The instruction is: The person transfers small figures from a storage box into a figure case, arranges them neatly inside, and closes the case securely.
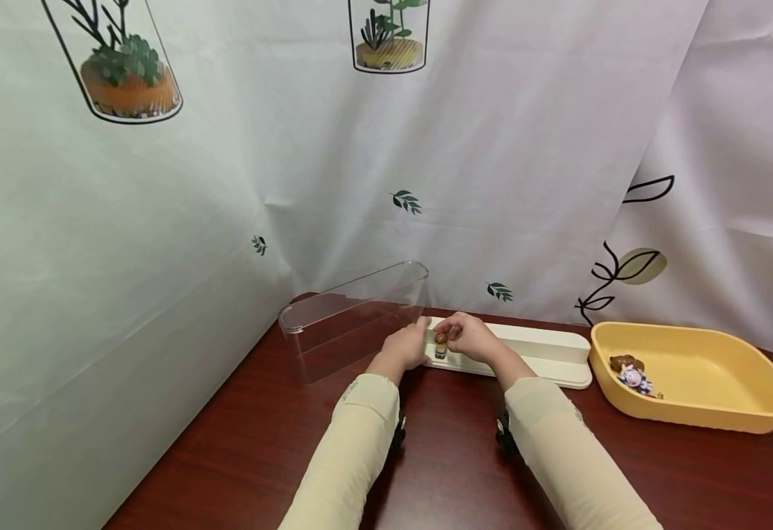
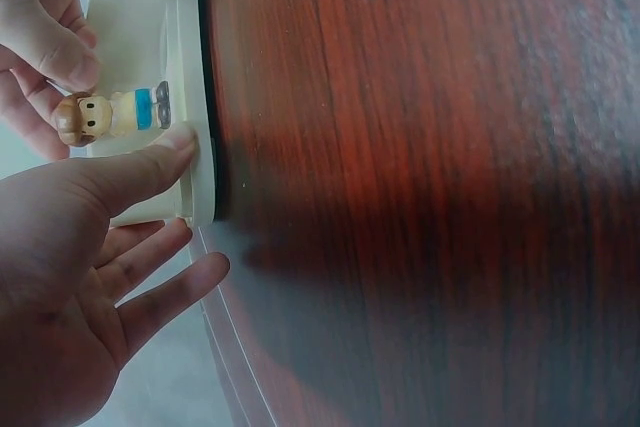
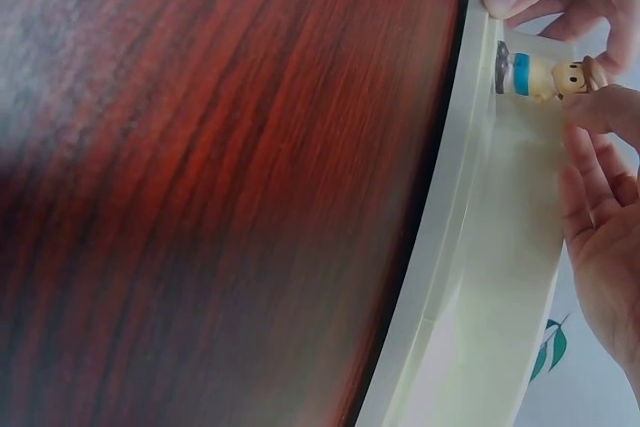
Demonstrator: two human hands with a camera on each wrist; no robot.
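This looks like a tabletop corner screened off with cloth; whether a home, an office or a lab lies beyond, I cannot tell. The landmark is the table, its top dark reddish and wood-grained. Pale, creased fabric hangs like a curtain behind the table and along its left side, printed with leafy sprigs and potted plants in glass jars. The goods on the table seem domestic: a yellow plastic tub at its right end, a white base along its far edge, and a toy figure upon that.
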